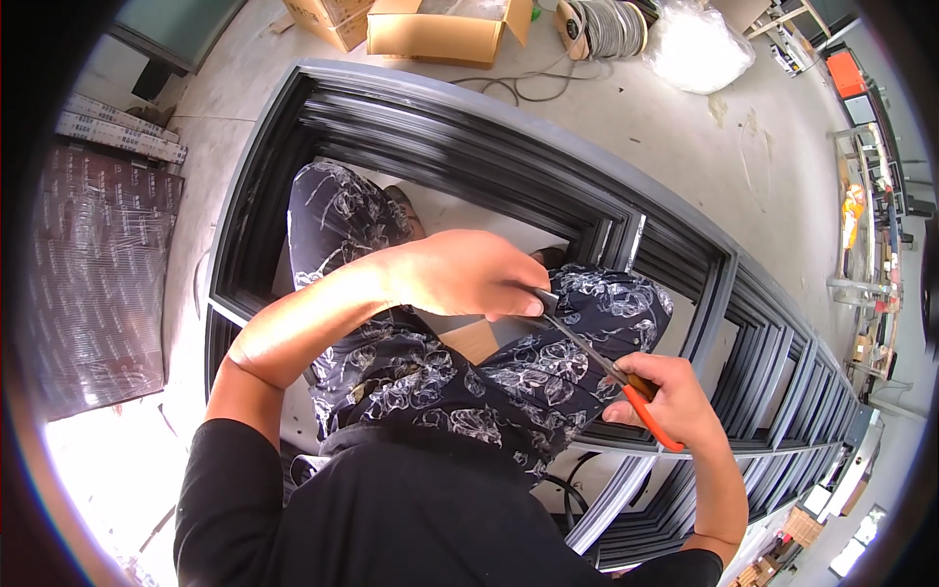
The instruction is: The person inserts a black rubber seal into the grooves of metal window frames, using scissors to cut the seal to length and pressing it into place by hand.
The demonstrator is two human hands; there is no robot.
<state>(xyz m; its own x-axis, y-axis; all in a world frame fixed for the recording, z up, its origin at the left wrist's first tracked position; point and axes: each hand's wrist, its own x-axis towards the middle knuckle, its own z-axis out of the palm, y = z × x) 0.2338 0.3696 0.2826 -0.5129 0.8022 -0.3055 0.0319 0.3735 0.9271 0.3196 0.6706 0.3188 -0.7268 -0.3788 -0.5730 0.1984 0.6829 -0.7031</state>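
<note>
My right hand (675,396) is closed around the handles of an orange-handled hand tool (652,419), which looks like pliers or scissors. From its head a thin grey length (585,348) runs up and left to my left hand; I cannot tell whether it is a blade or a separate strip. My left hand (474,274) is closed, thumb and fingers pinching a small dark grey piece (544,295) at the end of that length. Both hands are above my lap, over my patterned trousers (548,367).
Dark grey metal frames (440,108) are stacked around my legs, with more frames (773,382) to the right. Beyond lie an open cardboard box (440,37), a cable spool (608,29) and a plastic-wrapped bundle (696,47). Wrapped brown panels (103,279) stand at the left.
</note>
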